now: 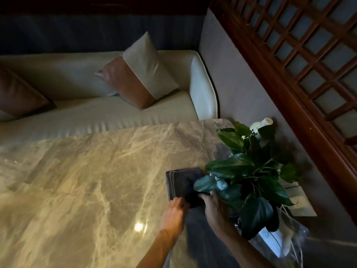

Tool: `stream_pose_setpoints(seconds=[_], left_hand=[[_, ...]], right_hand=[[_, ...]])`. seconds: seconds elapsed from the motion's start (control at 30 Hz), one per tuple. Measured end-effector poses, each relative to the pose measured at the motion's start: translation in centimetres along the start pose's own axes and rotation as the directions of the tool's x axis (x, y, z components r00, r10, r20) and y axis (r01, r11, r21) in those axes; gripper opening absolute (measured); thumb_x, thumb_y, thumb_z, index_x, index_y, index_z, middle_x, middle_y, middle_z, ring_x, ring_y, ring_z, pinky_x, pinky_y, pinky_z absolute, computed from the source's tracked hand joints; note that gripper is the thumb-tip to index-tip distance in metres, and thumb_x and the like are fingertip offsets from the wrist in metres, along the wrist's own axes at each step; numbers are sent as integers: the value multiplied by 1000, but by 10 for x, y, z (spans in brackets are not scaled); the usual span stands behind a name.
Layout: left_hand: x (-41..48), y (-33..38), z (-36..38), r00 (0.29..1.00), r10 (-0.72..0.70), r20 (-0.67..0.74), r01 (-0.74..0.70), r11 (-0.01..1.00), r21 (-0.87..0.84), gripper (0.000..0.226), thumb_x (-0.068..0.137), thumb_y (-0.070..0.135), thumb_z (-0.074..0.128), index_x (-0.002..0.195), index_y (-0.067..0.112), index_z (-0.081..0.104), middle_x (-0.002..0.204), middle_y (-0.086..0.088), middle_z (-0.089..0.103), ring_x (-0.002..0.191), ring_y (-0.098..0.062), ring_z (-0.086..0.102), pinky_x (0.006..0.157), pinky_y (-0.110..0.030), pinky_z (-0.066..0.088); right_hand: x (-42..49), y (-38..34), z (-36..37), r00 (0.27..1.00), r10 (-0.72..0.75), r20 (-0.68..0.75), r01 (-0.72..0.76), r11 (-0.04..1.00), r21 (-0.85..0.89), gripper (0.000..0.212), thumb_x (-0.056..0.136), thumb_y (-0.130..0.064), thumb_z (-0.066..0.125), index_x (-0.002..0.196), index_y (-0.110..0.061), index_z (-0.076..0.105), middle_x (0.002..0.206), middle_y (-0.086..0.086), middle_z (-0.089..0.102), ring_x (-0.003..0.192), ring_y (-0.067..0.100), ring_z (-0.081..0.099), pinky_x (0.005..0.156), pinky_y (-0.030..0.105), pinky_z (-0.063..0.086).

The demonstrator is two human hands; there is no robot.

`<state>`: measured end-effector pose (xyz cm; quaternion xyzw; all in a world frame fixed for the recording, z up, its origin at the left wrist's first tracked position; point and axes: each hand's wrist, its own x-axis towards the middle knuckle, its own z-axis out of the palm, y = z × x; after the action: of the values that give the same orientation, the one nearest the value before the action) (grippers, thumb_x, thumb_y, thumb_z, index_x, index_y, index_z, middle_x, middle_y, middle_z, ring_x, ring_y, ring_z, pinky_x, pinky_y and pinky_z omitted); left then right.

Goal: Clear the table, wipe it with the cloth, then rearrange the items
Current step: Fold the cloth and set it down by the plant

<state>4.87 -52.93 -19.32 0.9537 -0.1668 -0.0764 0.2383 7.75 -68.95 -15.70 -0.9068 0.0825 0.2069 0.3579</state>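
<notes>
Dim room, one warm lamp glare on a polished marble counter (81,182) that fills the lower left; beyond it a pale sofa (92,113) with a brown cushion at far left (17,93) and a two-tone cushion (135,72) near its right arm. Counter surface left of the hands is bare. Moving right: folded dark cloth (183,185) lies flat on the counter, near its right end, just beside the plant. Several layers show stacked along its left edge. Roughly rectangular; long axis runs from the person away toward the sofa, tilted slightly left at the far end, near short edge under the hands. Left hand (174,211) rests fingers-down on the cloth's near left corner, fingers together, pressing rather than pinching as far as I can tell. Right hand (211,205) sits at the near right corner, thumb toward the cloth; leaves hide the fingers, so grip there cannot be told. Leafy plant (249,171) overhangs the cloth's right side; a white bottle (260,123) stands behind it by the wall, clear wrapping (286,235) at lower right. Lattice screen (309,55) at far right. Judgement: step in hand looks like taking up the cloth to wipe. Best done by keeping the fold intact, palm flat on top, and drawing it left away from the leaves before sweeping in long overlapping passes. Plant and bottle remain on the counter, so that end is not yet cleared.
</notes>
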Motion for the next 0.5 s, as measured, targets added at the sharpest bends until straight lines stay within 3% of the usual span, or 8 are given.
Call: stream_pose_setpoints(seconds=[0.07,0.13,0.17,0.23,0.3,0.33,0.4,0.5], left_hand=[[-10,6,1,1000,20,-3,-20,999,46,26,73,19,50,86,26,71,87,6,63,72,-15,60,56,-23,48],[-20,14,-3,1000,25,14,-26,998,62,23,70,18,55,85,25,71,85,6,63,70,-14,58,55,-24,48],[-23,18,-4,998,29,57,-33,997,64,21,67,18,62,84,25,71,84,6,64,70,-14,59,56,-24,49],[-31,22,-2,991,27,132,-38,996,81,28,57,22,76,85,26,72,86,6,66,71,-13,61,57,-23,51],[-37,24,2,980,10,197,-31,994,107,37,49,26,79,85,26,73,87,7,66,71,-13,62,57,-20,52],[-39,26,4,974,-7,227,-19,993,114,39,48,27,79,86,26,73,88,7,64,71,-12,62,57,-19,52],[-44,32,7,958,-54,281,13,989,146,42,46,28,77,88,24,74,89,6,61,72,-13,62,59,-19,54],[-53,39,6,923,-69,379,-2,983,185,58,43,37,75,98,18,76,98,3,70,90,-17,68,80,-23,59]], right_hand=[[8,19,1,987,7,-161,-20,997,-78,21,66,-12,80,84,-24,79,79,3,71,69,19,70,61,28,56],[-11,17,-7,995,0,-98,-20,978,-207,16,79,-16,70,91,-25,74,79,-5,65,73,9,68,63,22,54],[-21,25,-2,998,-48,-31,39,970,-241,17,88,-22,62,101,-30,69,84,-12,61,82,-1,66,64,10,50],[-28,44,14,978,-170,-119,104,898,-429,34,94,-44,54,127,-39,49,95,-24,49,112,-10,50,72,-6,40],[-42,55,13,985,-159,-68,112,887,-449,43,90,-42,60,132,-39,53,103,-21,49,119,9,53,85,6,45],[-46,54,10,991,-132,-26,108,896,-431,42,82,-28,70,124,-34,63,105,-13,54,104,19,66,76,21,55],[-53,37,12,1000,5,0,-4,844,-536,55,57,-11,89,108,-24,75,99,8,64,70,25,68,51,33,56],[-63,31,17,997,62,47,-12,722,-691,67,45,-4,90,109,-18,76,109,16,67,87,35,59,51,40,57]])
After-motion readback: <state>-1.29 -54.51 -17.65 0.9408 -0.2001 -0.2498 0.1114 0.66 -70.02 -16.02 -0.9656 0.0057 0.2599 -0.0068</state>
